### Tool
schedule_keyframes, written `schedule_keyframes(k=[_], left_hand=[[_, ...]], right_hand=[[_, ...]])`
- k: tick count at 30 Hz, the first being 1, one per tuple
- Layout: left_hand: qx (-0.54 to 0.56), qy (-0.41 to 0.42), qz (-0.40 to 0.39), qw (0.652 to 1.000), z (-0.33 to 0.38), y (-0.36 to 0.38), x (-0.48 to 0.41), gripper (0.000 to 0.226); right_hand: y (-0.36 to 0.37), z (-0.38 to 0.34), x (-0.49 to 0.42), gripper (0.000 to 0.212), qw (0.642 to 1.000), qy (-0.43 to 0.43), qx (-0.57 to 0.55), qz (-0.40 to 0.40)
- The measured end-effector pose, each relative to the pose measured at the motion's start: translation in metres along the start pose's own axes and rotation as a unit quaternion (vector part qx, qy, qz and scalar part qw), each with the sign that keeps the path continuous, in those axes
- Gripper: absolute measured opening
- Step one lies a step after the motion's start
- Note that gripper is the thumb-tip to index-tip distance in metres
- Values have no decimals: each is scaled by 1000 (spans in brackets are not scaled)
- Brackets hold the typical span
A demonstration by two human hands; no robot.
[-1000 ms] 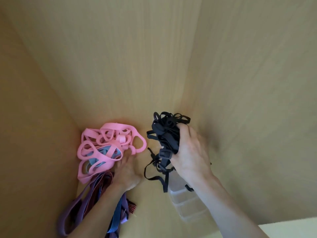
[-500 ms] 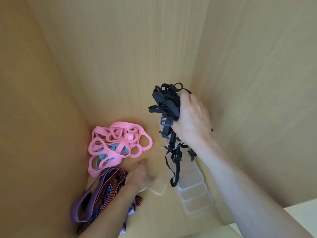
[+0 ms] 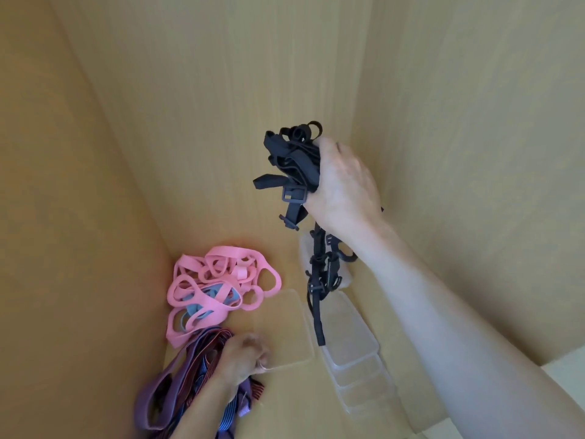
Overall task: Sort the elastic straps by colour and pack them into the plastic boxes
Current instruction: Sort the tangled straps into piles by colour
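My right hand [image 3: 343,185] grips a bunch of black elastic straps [image 3: 292,160] and holds it high above the surface; loose ends with buckles dangle down over the clear plastic boxes [image 3: 351,340] stacked at the right. My left hand [image 3: 243,359] pinches the edge of a clear plastic lid [image 3: 281,327] lying flat beside the boxes. A heap of pink straps [image 3: 218,286] with a few blue ones among them lies in the left corner. Purple and striped straps [image 3: 177,384] lie under my left forearm.
Everything sits on a light wooden shelf floor [image 3: 285,407] enclosed by wooden walls on the left [image 3: 63,217], back and right [image 3: 474,153]. The shelf's front edge runs along the bottom right, with a pale floor beyond it.
My right hand has lifted the black straps higher, uncovering the clear boxes. My left hand has left the pink heap, moved nearer and taken hold of the clear lid.
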State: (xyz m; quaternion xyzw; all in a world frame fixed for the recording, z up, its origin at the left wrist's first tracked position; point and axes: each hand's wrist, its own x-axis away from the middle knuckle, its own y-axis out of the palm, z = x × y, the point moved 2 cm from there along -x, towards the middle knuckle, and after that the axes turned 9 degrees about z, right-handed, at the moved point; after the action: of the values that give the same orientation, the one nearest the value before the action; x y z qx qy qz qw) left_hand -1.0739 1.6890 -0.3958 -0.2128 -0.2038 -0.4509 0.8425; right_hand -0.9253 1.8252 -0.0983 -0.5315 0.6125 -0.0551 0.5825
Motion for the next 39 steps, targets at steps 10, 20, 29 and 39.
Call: schedule_keyframes(k=[10,20,29,39], left_hand=[[25,-21,-63,997,6,47,23,31],[-29,20,-112,993,-13,78,35,18],[-345,168,-152,911,-4,93,35,39],[-707,441,49,552,80,25,-55,64]], right_hand=[[-23,-25,-16,58,999,-12,-44,16],[-16,-29,-17,58,999,-24,-27,12],[28,-24,0,55,998,2,-35,-51],[61,-34,-4,56,994,52,-69,-70]])
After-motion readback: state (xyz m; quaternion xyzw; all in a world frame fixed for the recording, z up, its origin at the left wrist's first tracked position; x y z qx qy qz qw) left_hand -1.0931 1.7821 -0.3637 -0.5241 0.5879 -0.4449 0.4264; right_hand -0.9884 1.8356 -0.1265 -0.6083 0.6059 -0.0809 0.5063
